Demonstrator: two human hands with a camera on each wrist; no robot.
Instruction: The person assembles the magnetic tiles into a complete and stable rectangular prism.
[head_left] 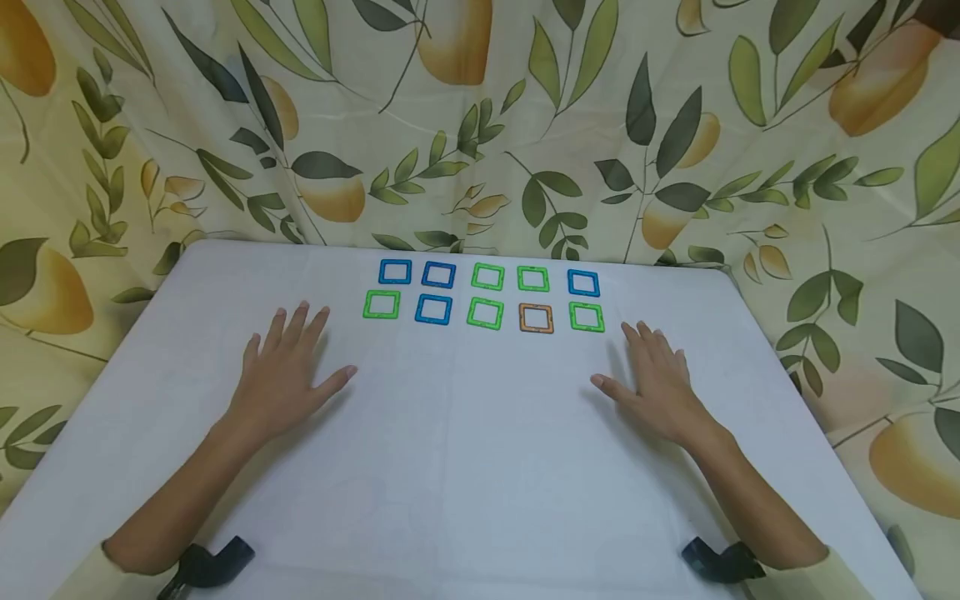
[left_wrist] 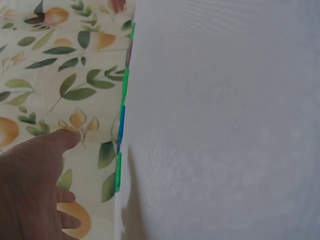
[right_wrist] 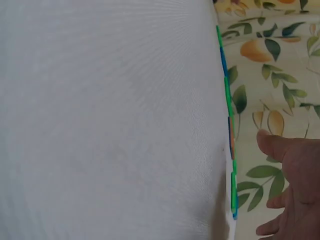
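Two rows of square plastic frames lie flat near the table's far edge: several blue ones, such as the blue frame (head_left: 433,309), several green ones, such as the green frame (head_left: 382,304), and one orange frame (head_left: 536,318). My left hand (head_left: 281,379) is over the table to the left of the rows, palm down, fingers spread and holding nothing. To the right of the rows is my right hand (head_left: 660,383), likewise spread and holding nothing. Both wrist views show the hands, the left (left_wrist: 37,180) and the right (right_wrist: 300,175), with the frames edge-on.
A white table (head_left: 465,467) spreads under both hands. Behind it hangs a cloth (head_left: 480,125) printed with leaves and orange fruit. Black straps with small devices, one at the left wrist (head_left: 213,565) and one at the right (head_left: 720,560), sit by the sleeves.
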